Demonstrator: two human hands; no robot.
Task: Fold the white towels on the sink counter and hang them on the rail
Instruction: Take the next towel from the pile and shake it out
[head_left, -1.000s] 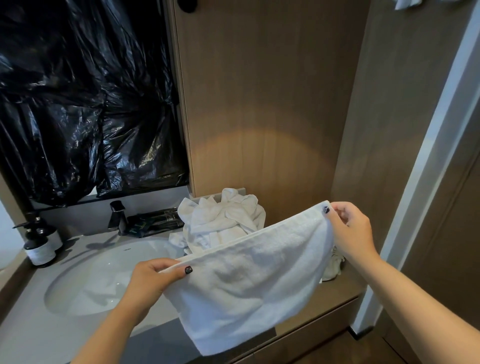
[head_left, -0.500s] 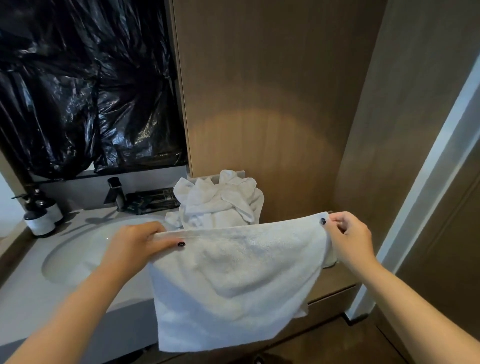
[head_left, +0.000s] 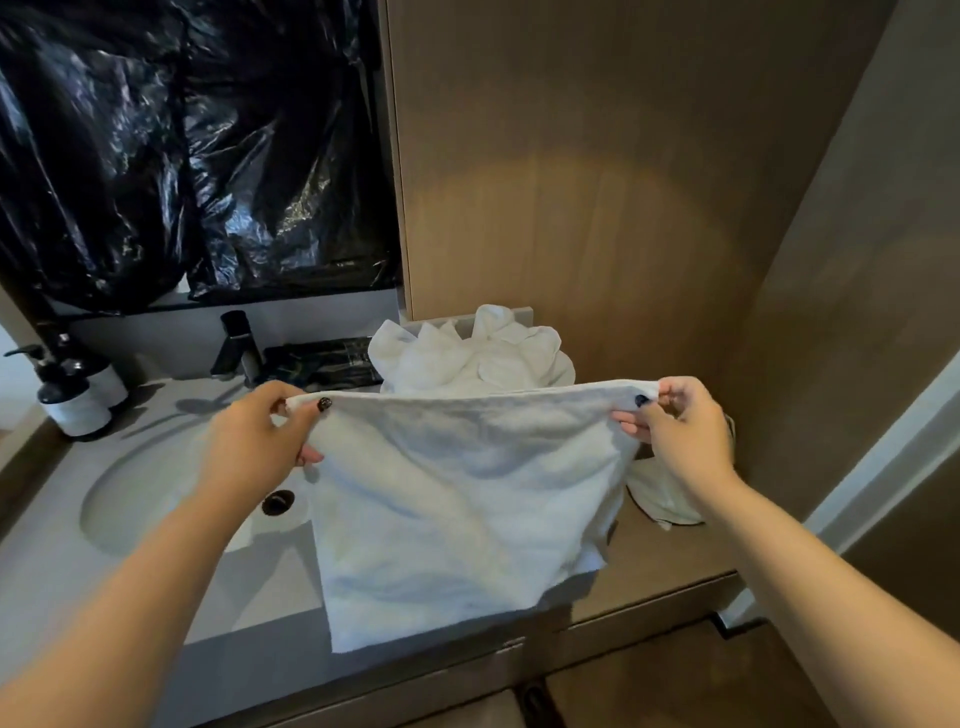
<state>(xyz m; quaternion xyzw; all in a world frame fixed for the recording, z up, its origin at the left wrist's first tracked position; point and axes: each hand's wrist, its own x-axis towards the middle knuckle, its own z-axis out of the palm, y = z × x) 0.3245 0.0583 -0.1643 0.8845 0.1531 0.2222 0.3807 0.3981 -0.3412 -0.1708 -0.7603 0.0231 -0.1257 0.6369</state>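
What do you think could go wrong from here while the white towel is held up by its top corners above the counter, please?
1. The white towel hangs unevenly; its lower right corner sags, so a fold made now may come out crooked.
2. Its lower edge hangs near the sink basin and may dip in and pick up any water there.
3. The left hand and right hand only pinch the corners, so a slip could drop it onto the crumpled towel pile.

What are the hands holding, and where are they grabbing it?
A white towel. The left hand and right hand each pinch one end of its top edge, so it hangs down spread out.
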